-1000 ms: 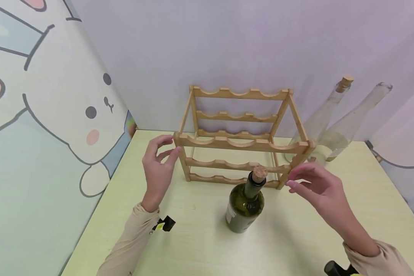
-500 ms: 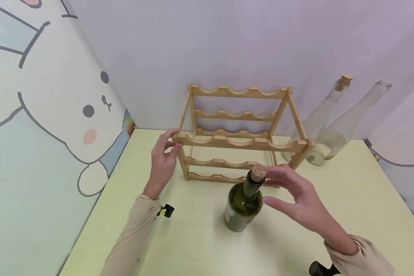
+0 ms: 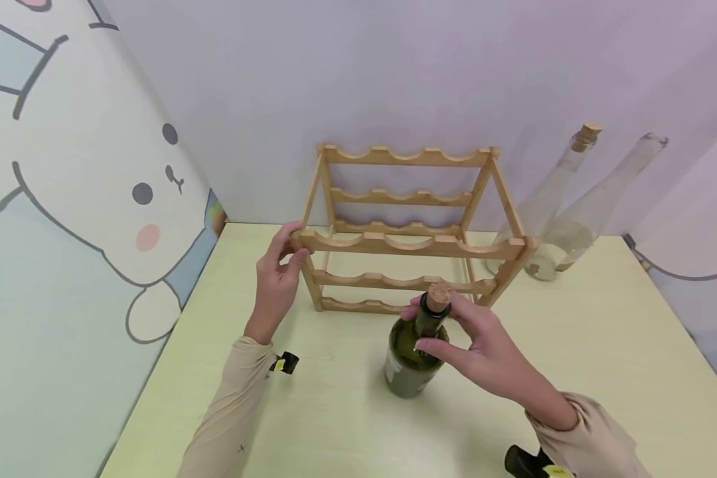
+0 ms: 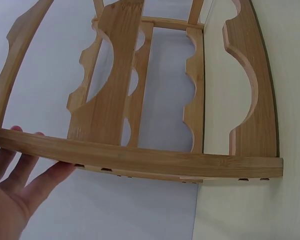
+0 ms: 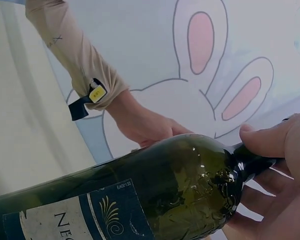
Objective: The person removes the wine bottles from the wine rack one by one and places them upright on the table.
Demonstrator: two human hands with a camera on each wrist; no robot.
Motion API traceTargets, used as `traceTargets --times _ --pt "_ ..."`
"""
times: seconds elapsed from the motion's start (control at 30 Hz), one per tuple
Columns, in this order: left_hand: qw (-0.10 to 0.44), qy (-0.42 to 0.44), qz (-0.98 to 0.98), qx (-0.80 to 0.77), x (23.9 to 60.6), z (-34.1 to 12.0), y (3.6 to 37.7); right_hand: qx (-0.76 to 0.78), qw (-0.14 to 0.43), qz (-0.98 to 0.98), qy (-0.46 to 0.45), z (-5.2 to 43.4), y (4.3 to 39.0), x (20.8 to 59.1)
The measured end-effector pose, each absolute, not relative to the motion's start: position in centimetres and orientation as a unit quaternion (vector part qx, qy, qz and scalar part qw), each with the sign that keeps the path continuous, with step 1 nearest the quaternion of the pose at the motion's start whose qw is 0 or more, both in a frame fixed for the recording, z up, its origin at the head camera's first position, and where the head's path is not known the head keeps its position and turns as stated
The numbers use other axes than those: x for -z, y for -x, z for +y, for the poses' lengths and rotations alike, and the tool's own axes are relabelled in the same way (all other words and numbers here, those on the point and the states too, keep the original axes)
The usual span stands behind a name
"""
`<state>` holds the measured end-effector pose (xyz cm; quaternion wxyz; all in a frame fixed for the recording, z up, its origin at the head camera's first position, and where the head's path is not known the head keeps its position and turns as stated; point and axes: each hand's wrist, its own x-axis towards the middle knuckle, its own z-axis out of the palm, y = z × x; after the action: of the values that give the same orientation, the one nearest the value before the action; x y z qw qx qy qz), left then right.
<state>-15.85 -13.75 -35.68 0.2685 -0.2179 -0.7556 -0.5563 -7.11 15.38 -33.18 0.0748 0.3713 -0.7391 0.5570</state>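
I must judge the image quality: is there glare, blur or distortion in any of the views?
Head view: even light, sharp, but the clear bottles lean outward, a wide-lens distortion. Right wrist view: small glare spots on the green bottle; fingers soft. Left wrist view: wooden rack sharp, its rails bowed.

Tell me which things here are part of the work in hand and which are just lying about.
In hand:
green wine bottle, neck held by right hand
wooden wine rack, gripped by left hand

Lying about:
two clear glass bottles against the wall
table
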Motion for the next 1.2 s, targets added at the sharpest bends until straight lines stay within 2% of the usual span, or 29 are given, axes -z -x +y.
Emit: traceTargets --times 0.23,0.6,1.0,1.2 --pt "0.257 0.220 -0.748 0.571 35.6 -14.1 15.9 -0.552 0.084 -0.750 -0.355 15.2 6.9 32.7" --pt "0.251 0.223 -0.743 0.579 35.8 -14.2 16.0 -0.547 0.139 -0.742 -0.362 15.9 7.0 32.5" --pt "0.255 0.218 -0.742 0.581 36.0 -14.1 16.1 -0.567 0.146 -0.725 -0.362 18.1 6.9 31.6" --pt "0.261 0.219 -0.740 0.580 36.0 -14.0 16.0 -0.549 0.152 -0.751 -0.333 19.0 6.7 31.4"
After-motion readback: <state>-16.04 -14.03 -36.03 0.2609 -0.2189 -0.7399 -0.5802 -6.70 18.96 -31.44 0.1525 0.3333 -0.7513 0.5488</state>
